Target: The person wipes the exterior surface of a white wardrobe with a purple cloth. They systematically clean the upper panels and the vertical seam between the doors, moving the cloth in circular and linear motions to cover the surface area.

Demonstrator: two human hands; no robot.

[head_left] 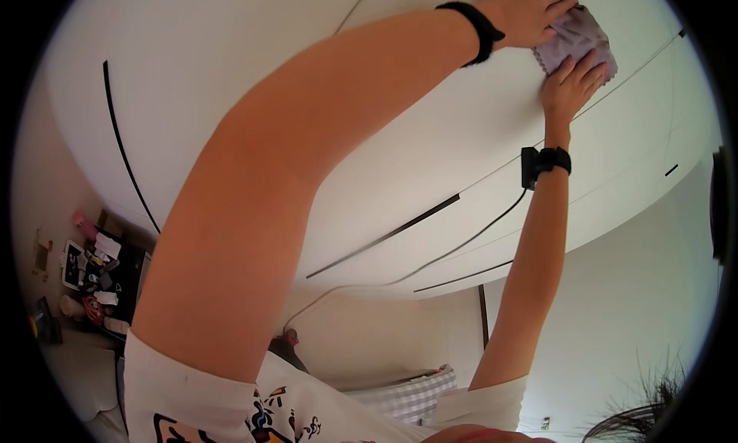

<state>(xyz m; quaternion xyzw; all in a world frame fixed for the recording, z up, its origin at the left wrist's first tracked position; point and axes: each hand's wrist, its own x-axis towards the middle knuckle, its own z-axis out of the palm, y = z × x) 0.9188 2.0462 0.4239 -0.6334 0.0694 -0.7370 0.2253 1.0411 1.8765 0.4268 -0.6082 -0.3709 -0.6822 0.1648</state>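
A grey-purple cloth [582,36] with a scalloped edge lies against a white cabinet door [403,137], high in the view. My left hand [527,10] reaches in from the left, its spread fingers pressing the cloth's left side to the door. Just below, my right hand [571,88] holds the cloth's lower part flat under its fingers. Part of the left fingertips is cut off at the top rim. Both wrists wear black bands; a small black device [528,167] with a cable [426,264] is on the right one.
Long dark handle strips [383,235] run along the white doors. At the lower left, a dark surface [130,270] carries a white tray [72,264], a pink bottle [85,225] and assorted small items. Checked fabric [403,400] shows below. The cable hangs between my arms.
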